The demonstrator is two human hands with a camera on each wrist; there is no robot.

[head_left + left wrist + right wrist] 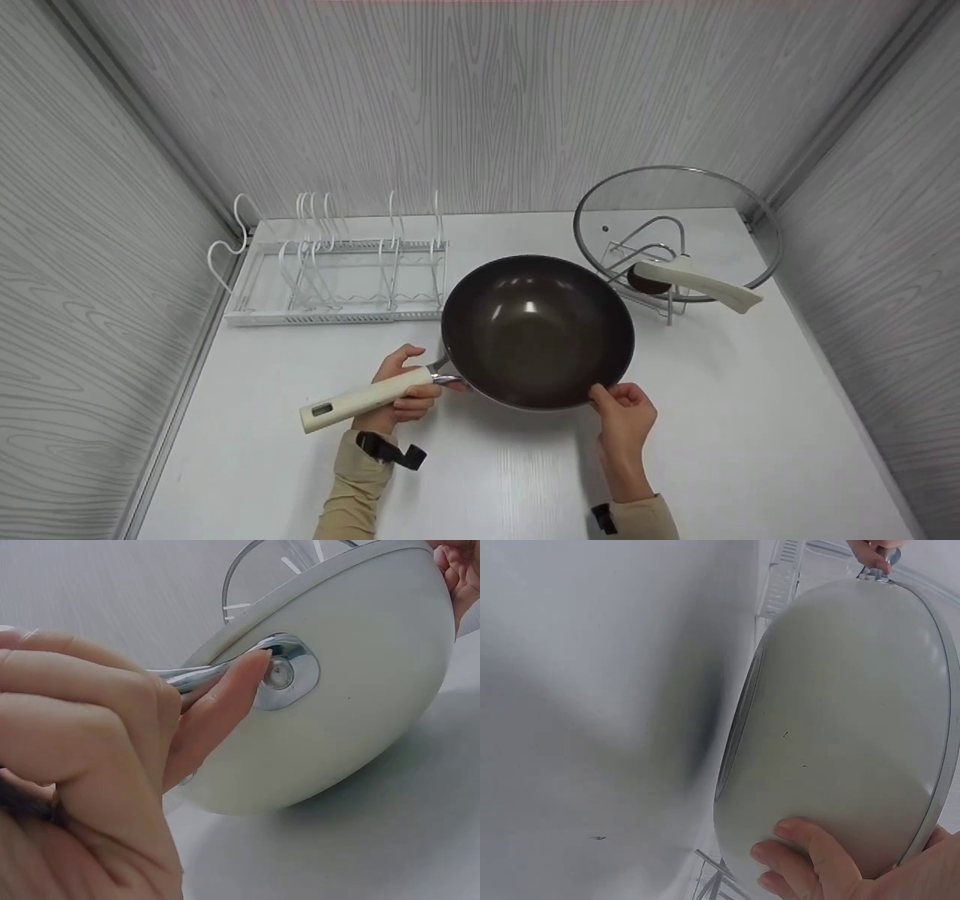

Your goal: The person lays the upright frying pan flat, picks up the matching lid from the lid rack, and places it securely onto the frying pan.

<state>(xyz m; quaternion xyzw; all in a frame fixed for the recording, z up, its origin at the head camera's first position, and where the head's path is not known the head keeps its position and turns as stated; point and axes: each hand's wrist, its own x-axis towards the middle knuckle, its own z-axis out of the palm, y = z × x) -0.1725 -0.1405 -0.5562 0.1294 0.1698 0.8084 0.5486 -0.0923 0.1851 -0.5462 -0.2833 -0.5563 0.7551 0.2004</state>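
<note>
A wok [536, 337] with a dark inside, a pale outer wall and a cream handle [367, 397] is held up over the white table. My left hand [409, 390] grips the handle near its metal neck; in the left wrist view one finger reaches along to the metal bracket [300, 675]. The right hand [626, 412] pinches the near right rim, thumb at the inside edge. Its fingers [810, 855] lie against the pale outer wall in the right wrist view. That view also shows the wok's underside raised from the tabletop, with a shadow beside it.
A white wire rack [337, 319] with several upright loops stands at the back left. At the back right, a glass lid [679, 176] with a cream handle [705, 285] leans on a small metal stand [670, 311]. Grey wood-grain panels [480, 97] enclose the white table [750, 420].
</note>
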